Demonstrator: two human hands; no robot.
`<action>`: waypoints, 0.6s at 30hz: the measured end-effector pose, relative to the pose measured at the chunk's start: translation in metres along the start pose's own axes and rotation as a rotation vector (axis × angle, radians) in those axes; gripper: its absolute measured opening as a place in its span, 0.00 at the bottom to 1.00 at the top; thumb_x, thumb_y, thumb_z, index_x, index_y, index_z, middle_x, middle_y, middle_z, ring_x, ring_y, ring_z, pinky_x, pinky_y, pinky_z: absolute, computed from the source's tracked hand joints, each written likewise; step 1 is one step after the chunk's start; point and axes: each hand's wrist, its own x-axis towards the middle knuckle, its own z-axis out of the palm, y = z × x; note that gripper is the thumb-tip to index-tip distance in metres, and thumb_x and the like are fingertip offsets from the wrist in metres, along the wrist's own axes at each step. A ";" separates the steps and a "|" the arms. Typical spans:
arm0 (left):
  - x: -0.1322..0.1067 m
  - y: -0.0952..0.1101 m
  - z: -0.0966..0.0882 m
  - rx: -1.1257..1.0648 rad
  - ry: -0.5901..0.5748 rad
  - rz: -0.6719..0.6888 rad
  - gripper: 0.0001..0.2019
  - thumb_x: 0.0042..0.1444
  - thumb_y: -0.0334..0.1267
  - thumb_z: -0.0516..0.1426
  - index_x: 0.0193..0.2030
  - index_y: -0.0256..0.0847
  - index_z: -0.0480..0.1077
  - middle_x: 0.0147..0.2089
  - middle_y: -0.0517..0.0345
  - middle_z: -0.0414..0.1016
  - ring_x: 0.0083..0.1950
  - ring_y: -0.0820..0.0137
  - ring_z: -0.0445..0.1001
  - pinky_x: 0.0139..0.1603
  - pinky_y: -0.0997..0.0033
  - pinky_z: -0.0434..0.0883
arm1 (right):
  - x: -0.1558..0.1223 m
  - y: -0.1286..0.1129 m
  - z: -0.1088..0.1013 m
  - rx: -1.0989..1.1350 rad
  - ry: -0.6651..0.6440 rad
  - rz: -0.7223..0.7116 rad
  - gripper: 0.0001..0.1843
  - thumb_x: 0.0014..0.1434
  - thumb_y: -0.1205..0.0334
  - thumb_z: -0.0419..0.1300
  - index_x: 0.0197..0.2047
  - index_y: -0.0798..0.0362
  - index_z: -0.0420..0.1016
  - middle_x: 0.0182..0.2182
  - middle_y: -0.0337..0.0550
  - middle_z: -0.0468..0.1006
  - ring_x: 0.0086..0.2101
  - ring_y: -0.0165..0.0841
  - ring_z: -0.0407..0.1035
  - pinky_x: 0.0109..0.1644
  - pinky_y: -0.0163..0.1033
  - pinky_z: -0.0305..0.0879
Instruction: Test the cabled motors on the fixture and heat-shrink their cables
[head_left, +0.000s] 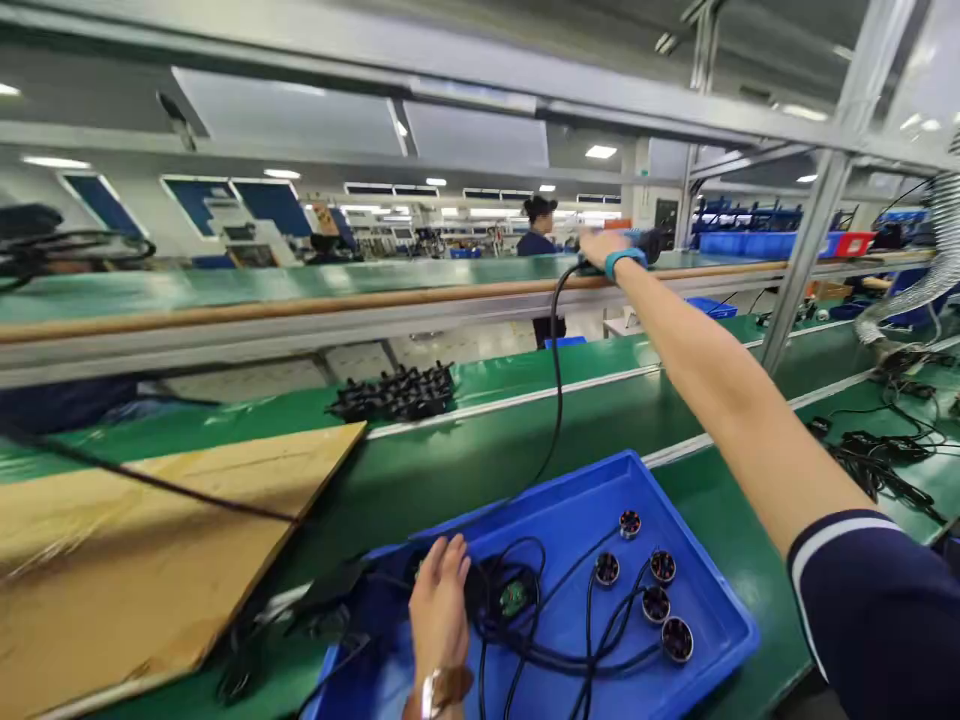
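My left hand [439, 605] rests with fingers stretched flat inside a blue tray [716, 640], on a black part with a green circuit piece [514, 597] beside it. Black cables and several small round motors [655, 604] lie in the tray. My right hand [606, 246], a blue band at the wrist, reaches far up to the raised shelf [300, 300] and closes round a dark tool [651, 243]. A black cable [556, 380] hangs from that tool down towards the tray.
A brown cardboard sheet [150, 540] lies at the left on the green belt [465, 460]. A cluster of black parts [396, 392] sits further back. Tangled black wires [877, 460] lie at the right. A person [537, 232] stands beyond the shelf. A metal post [817, 200] rises at right.
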 end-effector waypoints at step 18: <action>0.014 0.044 -0.083 1.171 -0.254 0.136 0.17 0.63 0.42 0.51 0.48 0.42 0.79 0.44 0.50 0.87 0.50 0.59 0.84 0.56 0.59 0.76 | -0.379 0.267 0.068 -0.197 -1.220 -0.258 0.20 0.65 0.61 0.59 0.58 0.57 0.78 0.51 0.57 0.79 0.47 0.45 0.79 0.56 0.48 0.71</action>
